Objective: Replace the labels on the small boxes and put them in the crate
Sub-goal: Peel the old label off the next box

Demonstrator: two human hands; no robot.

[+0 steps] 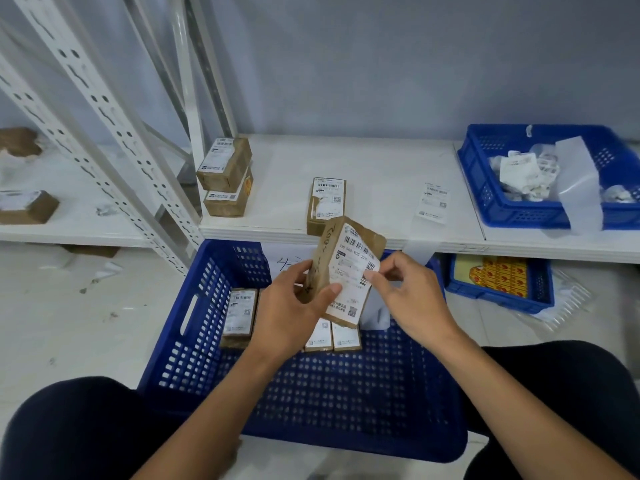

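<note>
Head view looks down into a big perforated blue plastic crate [194, 341] below a smooth white shelf [381, 161]. A few labelled boxes [240, 313] lie at the crate's far end. Over it the left hand [287, 317] grips a small brown cardboard box [320, 261], tilted, thumb on its face. The right hand [415, 299] pinches the free edge of its glossy white label [353, 268]. Peeling looks to be the step; next, a steady pull, then the spare label [433, 202] from the shelf.
</note>
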